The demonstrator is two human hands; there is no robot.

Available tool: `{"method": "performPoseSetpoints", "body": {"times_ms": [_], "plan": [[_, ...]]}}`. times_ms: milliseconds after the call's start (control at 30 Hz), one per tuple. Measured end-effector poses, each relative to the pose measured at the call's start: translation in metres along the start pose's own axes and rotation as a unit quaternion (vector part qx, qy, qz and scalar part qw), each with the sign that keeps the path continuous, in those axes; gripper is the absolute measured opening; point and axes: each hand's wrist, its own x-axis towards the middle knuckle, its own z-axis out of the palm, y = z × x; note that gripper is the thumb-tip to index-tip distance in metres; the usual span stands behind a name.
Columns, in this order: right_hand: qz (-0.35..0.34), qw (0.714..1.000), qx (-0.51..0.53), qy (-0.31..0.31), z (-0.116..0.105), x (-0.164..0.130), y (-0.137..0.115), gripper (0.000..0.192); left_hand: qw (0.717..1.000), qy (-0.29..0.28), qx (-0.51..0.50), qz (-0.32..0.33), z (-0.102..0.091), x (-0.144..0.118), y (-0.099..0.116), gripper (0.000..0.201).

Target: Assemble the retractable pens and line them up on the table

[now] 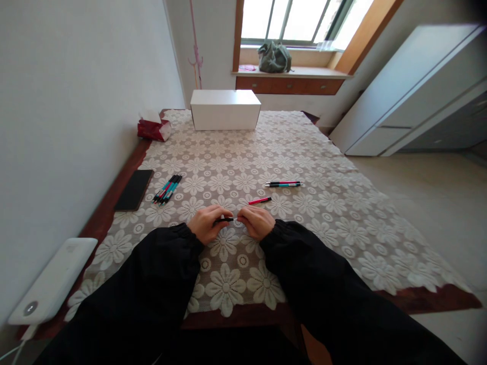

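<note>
The wooden tabletop (125, 167) is covered with a cream lace cloth with a daisy pattern (312, 203), and it stands against a white wall. At the far end of this cloth is a long white cardboard box (225, 109), and just left of the box lies a red tissue pack (153, 129). Beyond the box there is a window sill with a grey-green bag (274, 57) on it. A flat white device (53, 281) lies off the near left corner of the cloth, and a black phone (134, 189) lies on the bare wood at the left edge of the cloth.

On the cloth, right of the phone, is a bundle of black, teal and red pens (168, 189). Two more pens, one red-black and one teal (283, 184), lie side by side right of the cloth's middle, and a single short red pen piece (260, 201) lies near them, closer to the person.

Near the front edge of the cloth, both arms in black sleeves meet. The left hand (207, 223) and the right hand (255, 221) are both closed on a thin black pen (224, 220), one at each end, just above the cloth. Its right tip looks pale.
</note>
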Motion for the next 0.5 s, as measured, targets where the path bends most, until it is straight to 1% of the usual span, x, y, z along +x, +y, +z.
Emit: {"method": "performPoseSetpoints", "body": {"times_ms": [167, 333, 400, 500], "plan": [[0.013, 1.000, -0.027, 0.002, 0.000, 0.001, -0.003, 0.021, 1.000, 0.011, 0.009, 0.000, -0.001, 0.000, -0.001, 0.015], [0.030, 0.997, -0.073, -0.003, -0.008, 0.004, -0.004, 0.024, 0.999, 0.023, 0.040, -0.022, -0.001, 0.001, -0.004, 0.016], [0.046, 0.994, -0.096, 0.005, -0.015, 0.005, -0.001, 0.025, 0.997, 0.028, 0.059, -0.038, -0.001, 0.001, -0.004, 0.015], [0.083, 0.986, -0.140, 0.031, -0.024, 0.003, 0.011, 0.022, 0.994, 0.036, 0.088, -0.061, -0.001, 0.001, -0.006, 0.014]]}}
